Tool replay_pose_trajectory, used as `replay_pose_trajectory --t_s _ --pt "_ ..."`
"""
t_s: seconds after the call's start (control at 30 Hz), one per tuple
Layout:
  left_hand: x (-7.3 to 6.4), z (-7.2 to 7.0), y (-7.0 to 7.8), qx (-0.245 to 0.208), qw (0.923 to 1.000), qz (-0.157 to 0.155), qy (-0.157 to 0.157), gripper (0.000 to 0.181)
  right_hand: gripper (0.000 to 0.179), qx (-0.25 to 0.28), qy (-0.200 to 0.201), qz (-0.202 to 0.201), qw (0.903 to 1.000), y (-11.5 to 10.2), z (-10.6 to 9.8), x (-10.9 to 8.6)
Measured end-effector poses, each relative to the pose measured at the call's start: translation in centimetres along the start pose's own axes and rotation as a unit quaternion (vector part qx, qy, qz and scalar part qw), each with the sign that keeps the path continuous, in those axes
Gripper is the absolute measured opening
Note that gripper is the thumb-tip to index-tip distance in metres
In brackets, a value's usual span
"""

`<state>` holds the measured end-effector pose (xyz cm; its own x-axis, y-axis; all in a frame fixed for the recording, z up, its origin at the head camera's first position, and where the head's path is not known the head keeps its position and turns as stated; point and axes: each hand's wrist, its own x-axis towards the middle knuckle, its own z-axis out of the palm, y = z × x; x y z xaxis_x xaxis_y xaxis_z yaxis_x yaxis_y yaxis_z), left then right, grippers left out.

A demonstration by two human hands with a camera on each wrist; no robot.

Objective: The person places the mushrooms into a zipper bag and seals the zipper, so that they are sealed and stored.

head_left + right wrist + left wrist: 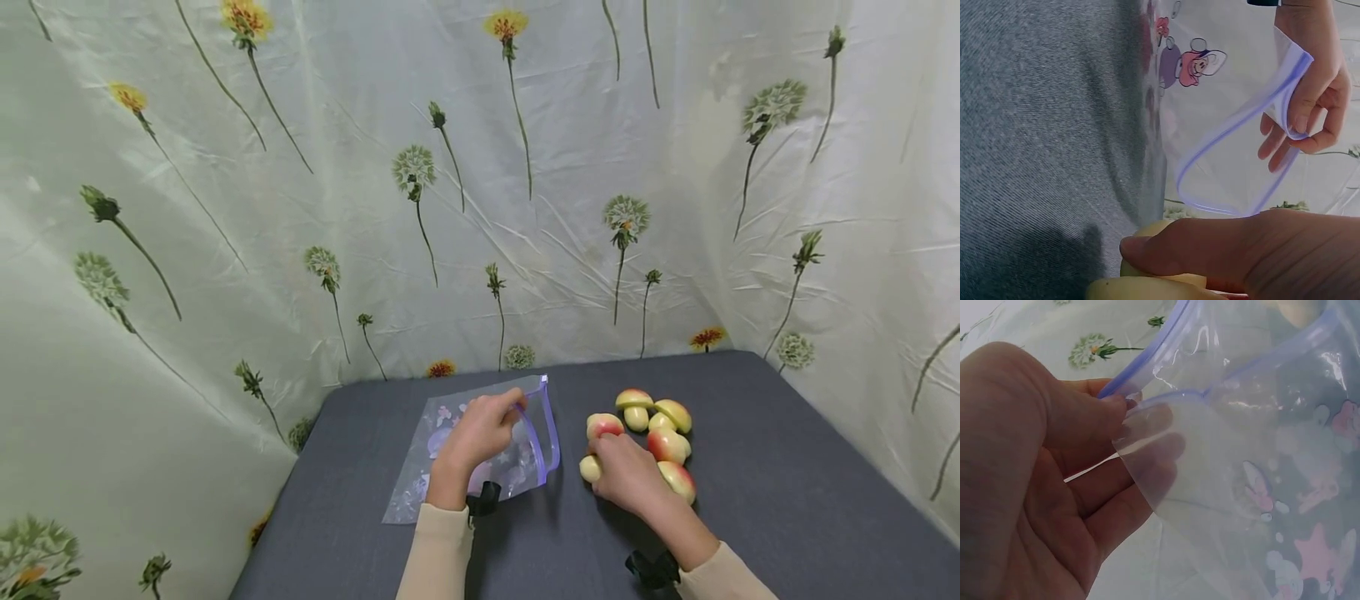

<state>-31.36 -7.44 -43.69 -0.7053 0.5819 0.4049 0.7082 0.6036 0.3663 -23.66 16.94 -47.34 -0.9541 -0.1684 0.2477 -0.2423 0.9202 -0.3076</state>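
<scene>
A clear zip bag [420, 471] with a purple zip rim and pastel cartoon prints stands partly raised above the table, its mouth gaping to the right. My left hand [483, 429] pinches the rim between thumb and fingers; in the left wrist view some fingers show through the clear plastic [1210, 469]. To the right, my right hand [626, 473] grips a yellow-and-red toy mushroom [590, 468], mostly hidden under the hand. The right wrist view has the thumb [1147, 250] pressed on a pale yellow surface.
Around the right hand lie several more toy mushrooms, among them an upright one [636, 408], a red-tinged one [669, 446] and one beside the wrist [677, 481]. A dark grey cloth covers the table [757, 467]. Behind hangs a dandelion-print curtain [465, 242].
</scene>
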Motion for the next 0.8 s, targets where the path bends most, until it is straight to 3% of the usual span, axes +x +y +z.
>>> replay_pose_trajectory --t_s 0.5,0.8 --pt "-0.1 -0.2 0.2 0.047 0.9976 0.021 0.045 0.015 0.032 0.029 0.036 -0.018 0.9988 0.5 -1.2 0.5" --pt "-0.1 -0.1 0.2 0.060 0.9949 0.022 0.078 0.020 0.036 0.050 0.040 0.020 0.9978 0.2 -2.2 0.9"
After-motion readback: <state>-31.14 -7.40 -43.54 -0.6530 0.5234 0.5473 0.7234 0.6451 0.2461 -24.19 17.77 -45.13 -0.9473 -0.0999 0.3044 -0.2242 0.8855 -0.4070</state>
